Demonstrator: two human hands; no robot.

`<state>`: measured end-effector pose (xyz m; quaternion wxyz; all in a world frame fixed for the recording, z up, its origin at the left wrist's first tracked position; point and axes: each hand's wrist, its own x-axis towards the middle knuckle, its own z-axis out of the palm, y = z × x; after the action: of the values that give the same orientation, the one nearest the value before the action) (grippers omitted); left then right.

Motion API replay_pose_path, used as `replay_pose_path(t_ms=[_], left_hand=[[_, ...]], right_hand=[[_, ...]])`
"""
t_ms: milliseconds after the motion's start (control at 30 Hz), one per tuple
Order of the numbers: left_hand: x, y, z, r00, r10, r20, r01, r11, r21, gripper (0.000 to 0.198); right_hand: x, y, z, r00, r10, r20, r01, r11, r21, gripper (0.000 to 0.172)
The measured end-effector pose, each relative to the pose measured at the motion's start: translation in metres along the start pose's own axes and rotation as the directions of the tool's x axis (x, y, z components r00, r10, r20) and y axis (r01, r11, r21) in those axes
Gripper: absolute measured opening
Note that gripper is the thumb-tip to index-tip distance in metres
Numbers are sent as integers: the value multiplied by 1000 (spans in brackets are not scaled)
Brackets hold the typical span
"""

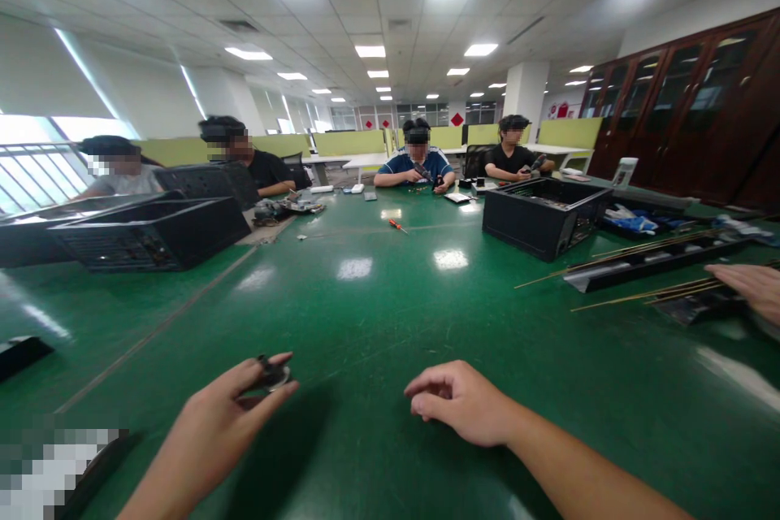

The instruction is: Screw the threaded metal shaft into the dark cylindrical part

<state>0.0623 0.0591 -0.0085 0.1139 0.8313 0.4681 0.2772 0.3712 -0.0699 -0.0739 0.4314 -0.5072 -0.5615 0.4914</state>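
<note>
My left hand (235, 402) is raised over the green table (366, 317). Between its thumb and fingers it grips a small dark part with a silvery round face (276, 376), whose exact kind I cannot make out. To the right, my right hand (463, 402) hovers above the same tabletop with its fingers curled in and the thumb close against them. Whatever those fingers hold, if anything, is hidden. The two hands are apart from each other.
Black computer cases (164, 236) stand at the left, another case (536, 215) at the right. A red screwdriver (397, 225) lies mid-table. Thin brass-coloured rods (646, 292) and dark metal channels lie right, beside another person's hand (749, 288). Several people sit across the table.
</note>
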Motion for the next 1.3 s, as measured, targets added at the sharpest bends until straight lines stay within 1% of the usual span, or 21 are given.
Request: replay_pose_path(t_ms=[67,133,167,233,267,300,367,433,533,667,733,800,933,1000,1200,1300], left_hand=[[9,40,17,985,120,125,-115,992,-47,36],[12,68,37,962,196,191,-180,979,-96,32],[12,77,48,956,215,200,-195,974,-116,34],[9,86,67,954,230,190,-202,967,-153,45],[7,87,75,954,234,186,-204,965,-166,45],[4,87,81,952,240,190,-207,962,-178,42],[-1,84,88,941,261,214,-219,955,-200,29],[-5,82,88,931,277,239,-226,949,-220,22],[-9,79,86,919,315,237,-245,927,-283,23],[-12,76,90,893,425,146,-343,854,-391,32],[-14,76,92,885,456,97,-381,827,-413,38],[-15,77,93,882,466,75,-395,816,-422,41],[-19,81,92,877,472,90,-391,809,-439,35],[-20,82,91,873,478,101,-391,807,-443,35],[-22,82,95,869,474,143,-372,815,-444,30],[-22,81,96,871,469,143,-370,820,-437,29]], right_hand=[[1,0,-2,999,-13,-46,13,1000,-2,30],[2,1,-5,994,-35,-104,33,999,-23,35],[2,2,-7,990,-48,-130,43,998,-42,38],[2,5,-9,982,-74,-172,58,994,-92,49],[2,6,-9,978,-87,-187,65,990,-122,54],[2,8,-10,976,-102,-195,72,985,-154,60],[0,10,-9,972,-138,-192,93,970,-224,67],[-2,10,-6,968,-175,-180,116,947,-301,69],[-5,5,-2,962,-217,-168,137,910,-391,67],[-9,-2,1,957,-246,-154,159,888,-432,62],[-10,-4,2,955,-255,-148,164,877,-451,58],[-11,-6,2,953,-265,-143,171,867,-469,53],[-12,-8,3,949,-286,-128,192,853,-485,47],[-12,-9,3,948,-296,-118,204,848,-489,41],[-14,-13,5,937,-343,-64,263,816,-515,13],[-13,-13,5,935,-352,-47,279,809,-518,9]])
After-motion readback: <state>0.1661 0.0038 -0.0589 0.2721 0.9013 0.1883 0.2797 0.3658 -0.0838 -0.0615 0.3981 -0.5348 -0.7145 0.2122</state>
